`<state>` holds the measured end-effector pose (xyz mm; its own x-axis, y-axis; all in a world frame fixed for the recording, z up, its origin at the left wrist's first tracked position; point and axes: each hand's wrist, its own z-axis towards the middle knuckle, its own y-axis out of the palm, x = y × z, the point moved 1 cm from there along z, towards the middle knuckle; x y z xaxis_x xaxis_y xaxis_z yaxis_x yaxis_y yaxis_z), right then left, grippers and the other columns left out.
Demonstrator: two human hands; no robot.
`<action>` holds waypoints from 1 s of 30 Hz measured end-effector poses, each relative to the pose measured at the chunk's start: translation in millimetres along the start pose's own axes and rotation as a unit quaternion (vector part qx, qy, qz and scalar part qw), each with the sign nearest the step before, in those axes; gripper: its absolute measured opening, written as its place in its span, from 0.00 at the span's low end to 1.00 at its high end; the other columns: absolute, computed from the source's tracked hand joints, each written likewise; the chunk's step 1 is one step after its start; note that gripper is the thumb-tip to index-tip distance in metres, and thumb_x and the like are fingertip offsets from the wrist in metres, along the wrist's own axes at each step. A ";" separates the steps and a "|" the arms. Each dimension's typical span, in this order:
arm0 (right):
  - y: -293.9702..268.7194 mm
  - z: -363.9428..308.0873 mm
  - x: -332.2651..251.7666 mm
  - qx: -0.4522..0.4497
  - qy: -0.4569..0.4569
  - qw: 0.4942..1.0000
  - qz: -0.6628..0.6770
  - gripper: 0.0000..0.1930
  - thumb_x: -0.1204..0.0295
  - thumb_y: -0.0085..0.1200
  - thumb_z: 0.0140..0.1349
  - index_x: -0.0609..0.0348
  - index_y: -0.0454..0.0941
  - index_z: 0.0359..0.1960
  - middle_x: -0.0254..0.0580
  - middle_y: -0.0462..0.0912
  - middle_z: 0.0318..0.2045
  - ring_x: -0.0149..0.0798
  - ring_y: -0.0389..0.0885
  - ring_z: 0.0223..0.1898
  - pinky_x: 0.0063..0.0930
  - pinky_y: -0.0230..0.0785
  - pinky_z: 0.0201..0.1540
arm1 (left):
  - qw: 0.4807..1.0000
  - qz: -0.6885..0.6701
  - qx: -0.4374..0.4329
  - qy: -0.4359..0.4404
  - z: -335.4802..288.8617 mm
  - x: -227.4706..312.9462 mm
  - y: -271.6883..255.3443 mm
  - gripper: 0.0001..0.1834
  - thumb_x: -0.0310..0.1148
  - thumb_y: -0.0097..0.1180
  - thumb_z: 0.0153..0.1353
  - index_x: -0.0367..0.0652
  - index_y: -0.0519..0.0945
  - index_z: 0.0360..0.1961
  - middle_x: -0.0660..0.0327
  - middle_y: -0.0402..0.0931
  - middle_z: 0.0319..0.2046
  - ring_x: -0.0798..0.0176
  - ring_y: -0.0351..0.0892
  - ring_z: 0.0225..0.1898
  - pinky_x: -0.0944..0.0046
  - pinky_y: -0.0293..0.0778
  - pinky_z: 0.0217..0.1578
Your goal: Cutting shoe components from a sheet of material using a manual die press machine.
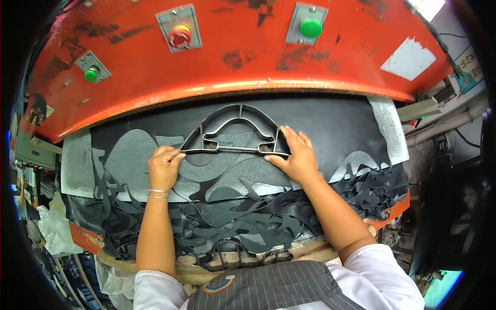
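Observation:
A metal cutting die (pixel 237 150), a curved arch-shaped frame with a smaller arch inside, lies on a black leather sheet (pixel 341 129). My left hand (pixel 164 168) pinches its left corner, with the fingers bent and the thumb along the edge. At the right end, my right hand (pixel 299 157) grips the die between its thumb at the lower edge and fingers along the outer side. Curved cut-outs in the sheet, left of and below the die, show a rough grey-white board (pixel 129 155) underneath.
A worn orange-red press beam (pixel 232 62) spans the far side, with a red button (pixel 180 37) and green buttons (pixel 311 28). Dark leather scraps (pixel 248 219) heap along the near edge. More metal dies (pixel 230 256) lie close to my apron. A white plastic bag (pixel 54 227) hangs at left.

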<state>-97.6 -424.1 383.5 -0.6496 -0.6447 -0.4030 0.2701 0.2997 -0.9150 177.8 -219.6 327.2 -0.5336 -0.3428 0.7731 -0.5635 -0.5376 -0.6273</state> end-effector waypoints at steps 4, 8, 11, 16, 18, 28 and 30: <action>-17.4 -10.9 -13.8 0.019 -0.005 1.000 -0.018 0.45 0.48 0.67 0.46 0.57 0.64 0.64 0.56 0.69 0.61 0.52 0.62 0.66 0.47 0.50 0.67 | 1.000 -0.007 -0.011 0.019 -6.1 -6.7 -8.7 0.12 0.30 0.67 0.48 0.37 0.84 0.35 0.54 0.79 0.32 0.53 0.79 0.36 0.61 0.74 0.39; -62.0 -24.1 -34.0 0.094 0.011 0.986 0.138 0.44 0.54 0.70 0.47 0.59 0.63 0.64 0.55 0.71 0.58 0.50 0.69 0.59 0.43 0.60 0.60 | 0.997 -0.071 0.026 -0.020 -17.2 4.5 -53.0 0.13 0.30 0.65 0.53 0.38 0.84 0.41 0.55 0.80 0.35 0.58 0.80 0.37 0.63 0.75 0.40; -96.0 -15.0 -56.9 0.216 -0.038 0.933 0.285 0.31 0.66 0.67 0.54 0.64 0.69 0.57 0.45 0.78 0.44 0.34 0.77 0.41 0.27 0.71 0.44 | 0.987 -0.087 0.133 0.026 -18.4 14.8 -102.1 0.11 0.33 0.62 0.59 0.36 0.83 0.38 0.58 0.79 0.31 0.64 0.78 0.34 0.66 0.73 0.38; -136.1 0.9 -94.1 0.354 -0.080 0.873 0.327 0.10 0.73 0.60 0.60 0.62 0.72 0.38 0.31 0.75 0.28 0.23 0.71 0.28 0.18 0.66 0.31 | 0.889 -0.071 0.412 0.184 -35.1 64.3 -172.1 0.12 0.31 0.53 0.67 0.34 0.81 0.30 0.60 0.75 0.26 0.65 0.74 0.31 0.65 0.71 0.37; -132.5 -9.2 -95.9 0.376 -0.089 0.873 0.298 0.10 0.73 0.60 0.60 0.61 0.72 0.37 0.30 0.75 0.27 0.23 0.70 0.27 0.18 0.66 0.31 | 0.848 -0.057 0.474 0.229 -44.0 73.9 -195.4 0.12 0.30 0.53 0.67 0.34 0.79 0.28 0.59 0.73 0.24 0.63 0.73 0.30 0.63 0.70 0.35; -110.4 -139.9 -76.6 0.185 -0.096 0.940 0.269 0.10 0.67 0.59 0.62 0.61 0.74 0.34 0.36 0.77 0.27 0.29 0.73 0.29 0.25 0.69 0.36 | 0.965 0.009 0.215 0.150 -167.9 89.5 -162.2 0.18 0.31 0.59 0.60 0.38 0.69 0.15 0.55 0.65 0.16 0.55 0.65 0.19 0.57 0.61 0.22; -78.3 -191.7 -60.7 0.079 -0.070 0.979 0.173 0.12 0.65 0.60 0.61 0.63 0.77 0.31 0.41 0.77 0.24 0.34 0.75 0.27 0.29 0.71 0.36 | 0.987 -0.001 0.089 0.135 -215.0 84.4 -123.7 0.16 0.31 0.62 0.56 0.40 0.72 0.15 0.55 0.70 0.17 0.53 0.71 0.22 0.57 0.67 0.25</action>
<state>-215.6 -273.6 483.5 -0.3995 -0.6171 -0.6779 0.5699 0.4120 -0.7109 66.8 -16.4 449.9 -0.6949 -0.1368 0.7060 -0.4574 -0.6735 -0.5807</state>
